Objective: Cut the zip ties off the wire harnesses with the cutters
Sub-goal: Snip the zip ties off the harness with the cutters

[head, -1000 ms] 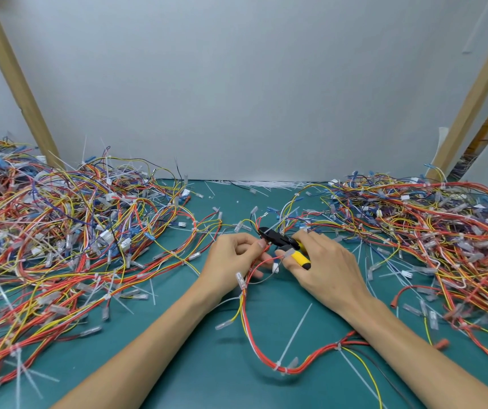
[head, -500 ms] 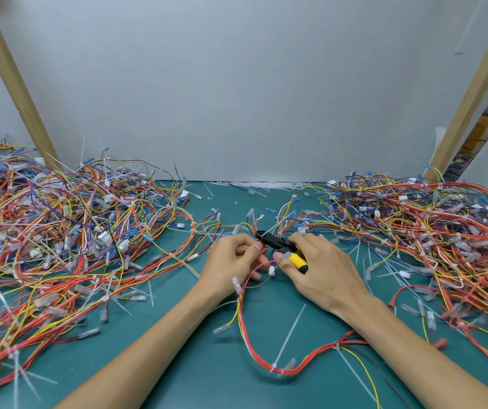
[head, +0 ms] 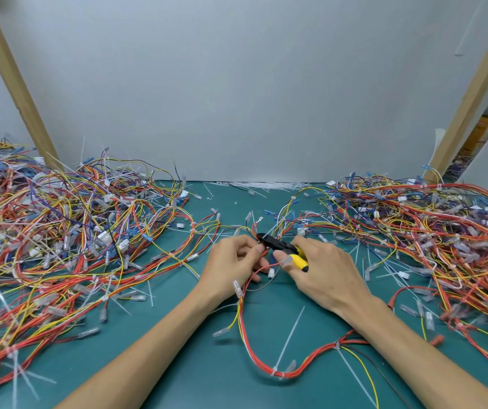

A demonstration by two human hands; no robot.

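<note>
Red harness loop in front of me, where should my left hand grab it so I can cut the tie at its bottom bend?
Pinch the red harness loop just left of the zip tie, from above. It lies flat on the mat there, wires bunched together, likely leaving the tie's right side free for the cutters.

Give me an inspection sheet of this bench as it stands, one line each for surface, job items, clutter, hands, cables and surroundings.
Surface: green mat, bare only in the middle strip.
Job's things: black-and-yellow cutters, head at the red harness; white zip ties still on its loop.
Clutter: cut tie strips heaped at the wall's foot, more loose on the mat.
Grippers: left hand pinches the harness wires; right hand grips the cutters.
Cables: left pile and right pile of tangled harnesses.
Surroundings: grey wall; wooden posts slanting at both sides.
</note>
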